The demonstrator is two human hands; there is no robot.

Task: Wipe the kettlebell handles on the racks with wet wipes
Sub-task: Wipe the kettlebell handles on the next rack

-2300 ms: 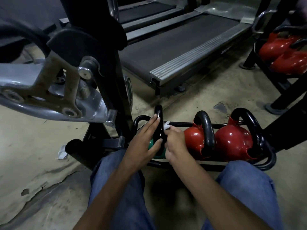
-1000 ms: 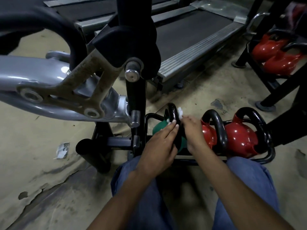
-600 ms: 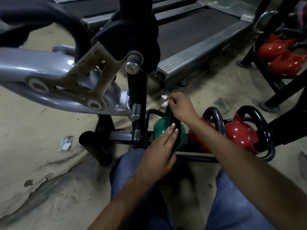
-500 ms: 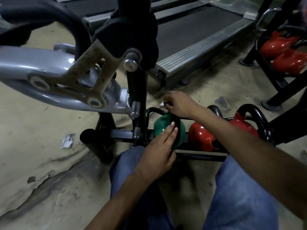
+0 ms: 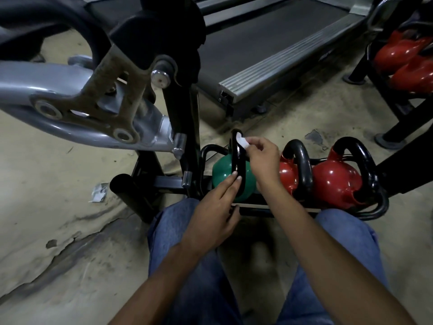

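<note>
Progress shows on one handle (image 5: 235, 160), the black loop of the green kettlebell (image 5: 221, 171) at the left end of the low rack (image 5: 382, 205) in the middle of the frame. A couple of seconds ago the wet wipe (image 5: 242, 141) was low on the loop's right side. It then rode up and over the crown, and it now sits on the upper right of the loop, just below the top.

The right hand (image 5: 262, 156) pinches the wipe between thumb and fingertips and presses it against the metal, with the other fingers loosely curled. The left hand (image 5: 215, 207) has not shifted: its fingers lie straight and flat against the lower part of the loop, gripping nothing and apparently steadying the bell.

Most of this handle has probably been covered by that travel, so it looks close to done. The red kettlebells (image 5: 335, 181) just to the right show no hand or wipe on their handles. A second rack (image 5: 407, 120) at the upper right holds more red ones, so much of the job seems to lie ahead.
</note>
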